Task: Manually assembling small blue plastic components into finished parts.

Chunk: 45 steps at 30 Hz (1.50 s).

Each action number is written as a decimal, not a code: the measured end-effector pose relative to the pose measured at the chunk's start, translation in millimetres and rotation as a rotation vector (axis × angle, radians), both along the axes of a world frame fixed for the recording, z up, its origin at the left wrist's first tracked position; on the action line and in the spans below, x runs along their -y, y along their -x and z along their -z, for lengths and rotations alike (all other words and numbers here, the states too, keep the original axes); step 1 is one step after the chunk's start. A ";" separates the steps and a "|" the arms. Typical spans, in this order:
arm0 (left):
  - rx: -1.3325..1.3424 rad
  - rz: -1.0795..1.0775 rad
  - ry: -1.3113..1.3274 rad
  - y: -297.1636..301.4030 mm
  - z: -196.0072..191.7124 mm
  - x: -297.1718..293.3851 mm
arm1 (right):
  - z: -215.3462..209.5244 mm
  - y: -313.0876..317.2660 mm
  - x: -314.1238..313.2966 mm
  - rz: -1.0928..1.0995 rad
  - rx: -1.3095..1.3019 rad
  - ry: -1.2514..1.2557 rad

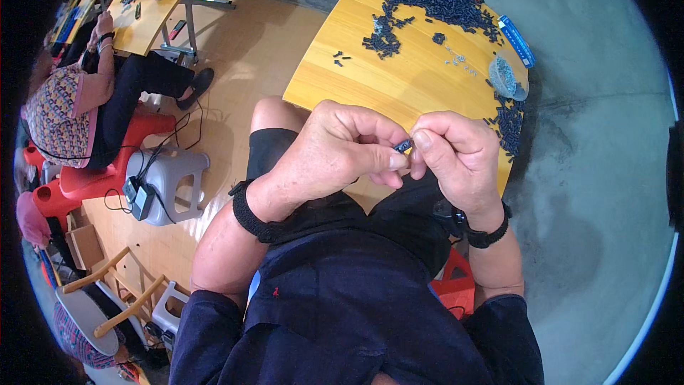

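Observation:
Over my lap, at the near edge of the wooden table, both hands are raised close together. My left hand (342,146) pinches a small black plastic part (403,145) between thumb and forefinger. Its end points toward my right hand (456,153), whose thumb and fingertips are pressed together right beside it. Whatever sits in that right pinch is too small or hidden to name. A large heap of similar black parts (438,0) covers the table's far side, and a few loose black pieces (339,58) lie near its left edge.
On the table (335,89), small silvery metal pieces (459,60) lie beside a clear plastic bowl (503,77) of small parts. A blue box (516,41) stands at the right edge, above another black heap (510,125). At left, a person (71,110) sits at another table (146,18) near a grey stool (167,178).

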<state>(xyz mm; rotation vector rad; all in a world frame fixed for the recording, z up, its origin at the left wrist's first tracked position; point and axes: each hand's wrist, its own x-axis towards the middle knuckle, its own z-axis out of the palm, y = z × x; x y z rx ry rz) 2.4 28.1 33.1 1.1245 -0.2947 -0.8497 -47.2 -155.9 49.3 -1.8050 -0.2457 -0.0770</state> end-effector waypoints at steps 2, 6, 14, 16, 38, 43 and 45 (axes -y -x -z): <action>0.012 -0.012 0.007 0.3 2.0 -0.5 | 1.1 -0.1 -0.8 -0.006 -0.003 0.003; -0.005 -0.020 0.027 0.4 2.1 0.4 | 3.6 -0.4 -3.6 0.002 0.045 0.018; 0.019 0.009 -0.063 -0.8 0.4 2.0 | 2.6 -2.7 -2.2 -0.002 0.105 0.106; 0.019 0.016 -0.076 -0.9 -0.1 1.8 | 2.4 -1.8 -1.5 -0.015 0.050 0.111; 0.145 0.012 -0.163 12.3 -3.7 10.0 | 3.0 12.1 9.5 -0.038 -0.222 -0.194; 0.197 -0.021 -0.134 14.2 1.7 9.6 | 7.2 7.6 13.8 -0.123 -0.466 -0.504; 0.193 -0.037 -0.130 13.5 2.0 8.8 | 8.8 6.2 12.7 -0.130 -0.491 -0.574</action>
